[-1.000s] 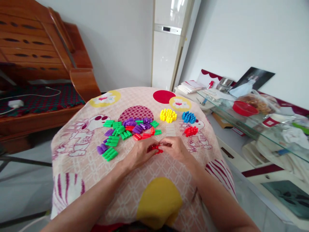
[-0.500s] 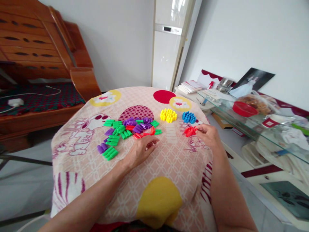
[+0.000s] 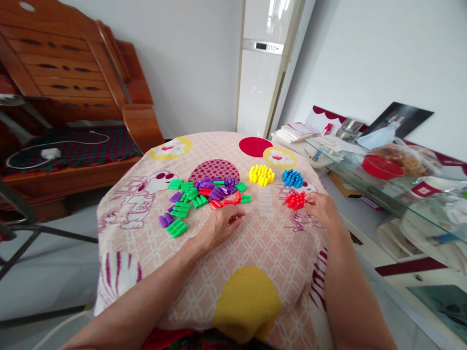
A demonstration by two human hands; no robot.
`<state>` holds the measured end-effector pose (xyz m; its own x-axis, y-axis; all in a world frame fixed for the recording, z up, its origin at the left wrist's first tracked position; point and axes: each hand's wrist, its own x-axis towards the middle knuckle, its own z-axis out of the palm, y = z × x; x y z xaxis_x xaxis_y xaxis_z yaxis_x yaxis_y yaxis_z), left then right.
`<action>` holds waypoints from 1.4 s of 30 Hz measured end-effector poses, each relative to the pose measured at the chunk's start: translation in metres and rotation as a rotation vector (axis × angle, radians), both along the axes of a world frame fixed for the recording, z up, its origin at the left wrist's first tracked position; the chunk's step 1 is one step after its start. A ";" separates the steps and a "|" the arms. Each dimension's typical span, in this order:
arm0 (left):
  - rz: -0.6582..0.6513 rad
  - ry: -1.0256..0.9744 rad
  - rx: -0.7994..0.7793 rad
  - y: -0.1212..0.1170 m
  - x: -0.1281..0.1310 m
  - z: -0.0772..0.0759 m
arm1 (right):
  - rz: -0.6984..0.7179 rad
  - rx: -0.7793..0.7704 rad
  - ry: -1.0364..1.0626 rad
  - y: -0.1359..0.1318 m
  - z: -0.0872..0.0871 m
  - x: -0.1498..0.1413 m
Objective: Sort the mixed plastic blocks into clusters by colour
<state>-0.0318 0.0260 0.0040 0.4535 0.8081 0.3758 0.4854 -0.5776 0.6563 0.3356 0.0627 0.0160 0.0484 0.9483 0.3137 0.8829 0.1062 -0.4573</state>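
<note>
My right hand [image 3: 323, 209] is at the right edge of a cluster of small red plastic building pieces [image 3: 295, 200], thumb and fingertips pinched against an outer red piece. Behind that cluster stand a blue group [image 3: 293, 178] and a yellow group [image 3: 261, 174] of similar knobbed pieces. My left hand [image 3: 222, 223] rests on the cloth just in front of a mixed pile, fingers loosely curved with a gap to the thumb and nothing visible in them. The pile holds green pieces [image 3: 180, 209], purple pieces [image 3: 206, 183] and a few red ones [image 3: 216, 204], lying on their sides.
A patterned cloth [image 3: 251, 243] covers the round table. To the right, a glass-topped cabinet [image 3: 386, 187] bears a red bowl [image 3: 383, 166], papers [image 3: 296, 131] and a photo [image 3: 397, 124]. A wooden bench [image 3: 69, 78] stands at left, a tall white appliance [image 3: 257, 87] behind.
The whole view has shifted, so everything appears farther right. My right fingers cover less of the red cluster, which shows more fully. My left hand keeps its place by the pile.
</note>
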 end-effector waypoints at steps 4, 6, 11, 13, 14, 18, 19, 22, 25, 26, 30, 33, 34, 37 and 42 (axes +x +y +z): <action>0.039 0.028 0.014 0.001 -0.001 -0.001 | -0.077 0.083 -0.034 -0.003 0.003 0.002; 0.106 0.047 0.034 0.006 -0.007 0.001 | -0.128 0.161 -0.063 -0.003 0.004 0.002; 0.485 0.160 0.162 0.040 -0.047 0.004 | -0.116 0.268 -0.042 -0.002 0.002 -0.003; 0.535 0.241 0.180 0.054 -0.064 0.002 | -0.081 0.285 -0.031 -0.002 0.001 -0.006; 0.526 0.268 0.178 0.059 -0.069 0.000 | -0.067 0.290 -0.031 -0.002 0.001 -0.008; 0.447 0.220 0.181 0.059 -0.066 -0.002 | -0.047 0.301 -0.035 -0.004 0.001 -0.015; 0.426 0.194 0.184 0.056 -0.060 -0.001 | -0.043 0.300 -0.031 -0.004 0.001 -0.017; 0.337 0.232 0.174 0.044 -0.041 0.002 | -0.030 0.299 -0.012 -0.004 0.001 -0.020; 0.234 0.370 0.159 0.038 -0.030 0.004 | -0.042 0.297 0.008 -0.004 0.002 -0.020; 0.212 0.396 0.157 0.037 -0.029 0.004 | -0.052 0.302 0.013 -0.003 0.002 -0.020; 0.191 0.382 0.132 0.036 -0.031 0.007 | -0.140 0.332 0.070 -0.002 0.004 -0.015; 0.184 0.296 0.127 0.034 -0.029 0.016 | -0.199 0.341 0.144 -0.001 0.005 -0.012; 0.182 0.253 0.128 0.033 -0.025 0.021 | -0.209 0.344 0.165 0.000 0.004 -0.011; 0.160 0.132 0.120 0.036 -0.007 0.035 | -0.222 0.346 0.214 0.002 0.002 -0.010; 0.184 0.055 0.057 0.061 0.039 0.044 | -0.223 0.333 0.263 0.005 -0.003 -0.010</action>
